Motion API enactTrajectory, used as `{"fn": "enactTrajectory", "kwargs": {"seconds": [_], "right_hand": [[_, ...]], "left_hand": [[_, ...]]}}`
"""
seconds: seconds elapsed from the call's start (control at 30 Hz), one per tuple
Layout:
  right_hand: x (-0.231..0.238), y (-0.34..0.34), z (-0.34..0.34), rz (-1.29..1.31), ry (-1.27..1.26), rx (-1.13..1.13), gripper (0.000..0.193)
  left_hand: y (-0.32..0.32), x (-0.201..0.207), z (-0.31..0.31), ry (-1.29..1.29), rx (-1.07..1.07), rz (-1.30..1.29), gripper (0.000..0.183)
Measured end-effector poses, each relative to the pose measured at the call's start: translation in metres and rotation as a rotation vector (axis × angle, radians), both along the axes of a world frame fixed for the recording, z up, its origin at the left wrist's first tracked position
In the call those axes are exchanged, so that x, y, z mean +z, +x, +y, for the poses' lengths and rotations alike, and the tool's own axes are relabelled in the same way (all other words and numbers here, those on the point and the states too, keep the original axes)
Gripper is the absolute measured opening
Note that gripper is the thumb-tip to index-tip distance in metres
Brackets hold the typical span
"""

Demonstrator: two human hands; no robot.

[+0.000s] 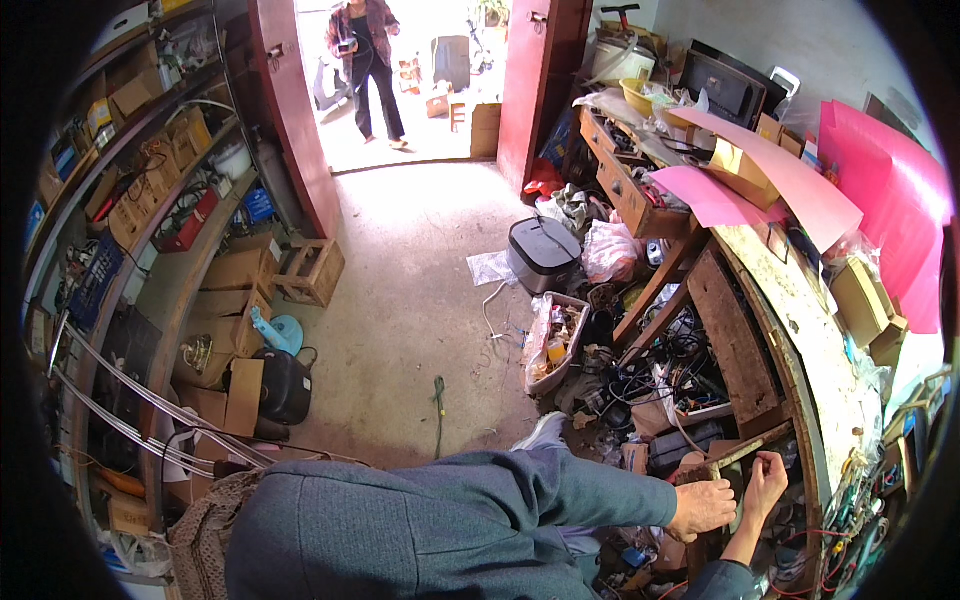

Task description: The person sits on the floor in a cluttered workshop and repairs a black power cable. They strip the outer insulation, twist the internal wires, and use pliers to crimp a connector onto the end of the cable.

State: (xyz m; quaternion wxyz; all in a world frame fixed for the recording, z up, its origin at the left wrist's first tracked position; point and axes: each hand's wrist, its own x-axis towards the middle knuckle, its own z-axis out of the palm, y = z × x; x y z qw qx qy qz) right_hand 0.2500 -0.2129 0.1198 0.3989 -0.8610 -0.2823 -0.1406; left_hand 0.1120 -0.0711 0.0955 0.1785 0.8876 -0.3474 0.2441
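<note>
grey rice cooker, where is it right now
In the head view the grey rice cooker sits on the floor right of centre, beside a white plastic bag below the wooden drawers.

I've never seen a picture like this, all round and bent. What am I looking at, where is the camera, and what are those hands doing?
There is no machine here: a person wears a wide fisheye camera on the head, looking down, which bends straight edges toward the rim. The grey sleeve at the bottom belongs to the wearer. The left hand rests at the edge of an open wooden drawer under a worn workbench. The right hand is closed around a thin wooden stick beside it. Pink paper sheets and small cardboard boxes lie on the bench. On the concrete floor sit a grey cooker-like appliance and a tray of odds and ends. Another person stands in the doorway.
</note>
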Motion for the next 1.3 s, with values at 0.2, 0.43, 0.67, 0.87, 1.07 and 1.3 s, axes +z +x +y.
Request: {"fn": "enactTrajectory", "kwargs": {"seconds": [0.2, 0.43, 0.67, 0.87, 1.07, 1.3], "right_hand": [[0.001, -0.001, 0.000, -0.015, -0.011, -0.003, 0.007], [-0.002, 0.000, -0.002, 0.002, 0.012, 0.009, 0.007], [0.002, -0.002, 0.001, -0.040, 0.010, 0.013, 0.007], [0.009, -0.012, 0.007, -0.011, -0.044, -0.052, 0.008], [0.013, -0.014, 0.010, -0.056, -0.034, 0.023, 0.008], [0.009, -0.007, 0.007, 0.023, -0.023, 0.017, 0.009]], "left_hand": [[0.004, -0.005, -0.001, -0.039, -0.029, -0.012, 0.058], [0.005, 0.002, 0.009, -0.264, -0.218, 0.151, 0.067], [-0.028, 0.024, 0.074, -0.722, -0.180, 0.537, 0.056], [-0.058, 0.019, 0.187, -0.999, 0.445, 0.241, 0.050], [-0.094, -0.008, 0.295, -1.302, 0.963, -0.026, 0.060], [-0.126, -0.028, 0.364, -1.473, 1.171, -0.117, 0.069]]}}
